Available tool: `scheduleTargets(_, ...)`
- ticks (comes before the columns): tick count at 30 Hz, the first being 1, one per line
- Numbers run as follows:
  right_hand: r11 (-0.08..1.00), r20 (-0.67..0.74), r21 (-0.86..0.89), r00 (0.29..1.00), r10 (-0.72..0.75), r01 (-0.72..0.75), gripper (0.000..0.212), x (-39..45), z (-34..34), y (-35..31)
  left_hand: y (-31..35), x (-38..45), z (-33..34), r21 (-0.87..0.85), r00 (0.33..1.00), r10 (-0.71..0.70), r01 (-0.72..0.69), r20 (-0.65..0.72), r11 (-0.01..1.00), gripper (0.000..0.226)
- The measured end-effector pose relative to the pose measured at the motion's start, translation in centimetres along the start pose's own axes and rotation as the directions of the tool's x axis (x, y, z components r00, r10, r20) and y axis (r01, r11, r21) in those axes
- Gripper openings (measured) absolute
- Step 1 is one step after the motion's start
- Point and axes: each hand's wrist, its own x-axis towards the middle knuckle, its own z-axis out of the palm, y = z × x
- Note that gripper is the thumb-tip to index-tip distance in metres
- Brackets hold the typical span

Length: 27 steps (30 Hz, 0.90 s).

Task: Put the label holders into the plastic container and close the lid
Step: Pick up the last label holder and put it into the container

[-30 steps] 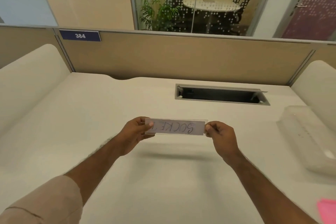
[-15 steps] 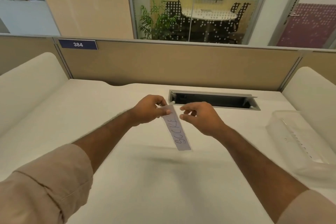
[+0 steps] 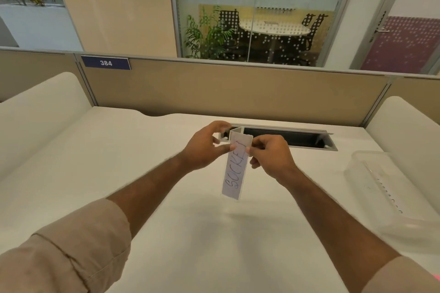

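A clear label holder (image 3: 235, 169) with a handwritten paper slip hangs upright above the middle of the white desk. My left hand (image 3: 204, 147) pinches its upper left edge. My right hand (image 3: 269, 154) pinches the upper right edge, thumb and forefinger on the holder. A translucent plastic container (image 3: 383, 188) rests on the desk at the right, well apart from both hands; whether its lid is on I cannot make out.
A cable slot with a metal frame (image 3: 285, 138) is cut into the desk just behind my hands. Beige partitions (image 3: 214, 88) fence the desk at the back and white side panels (image 3: 35, 116) at both sides. Something pink (image 3: 437, 277) shows at the lower right corner.
The label holder went from level between both hands to hanging upright. My right hand let go of its end and now pinches the top edge beside my left hand.
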Motion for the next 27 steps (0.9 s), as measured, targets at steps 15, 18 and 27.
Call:
scheduleTargets(15,0.526,0.012,0.81,0.903,0.43,-0.261,0.007,-3.8,-0.1,6.8,-8.2,-7.9,5.7,-0.71,0.807,-0.575,0.483,0.133,0.513,0.025)
scheduleTargets(18,0.442,0.065,0.854,0.899,0.433,-0.275,0.006,-4.5,0.3,7.8,-7.4,-7.5,5.6,-0.743,0.83,-0.55,0.427,0.096,0.515,0.02)
scheduleTargets(27,0.406,0.152,0.858,0.911,0.383,-0.314,0.006,-6.0,-0.9,9.9,-6.0,-6.3,5.0,-0.648,0.879,-0.477,0.356,-0.014,0.674,0.01)
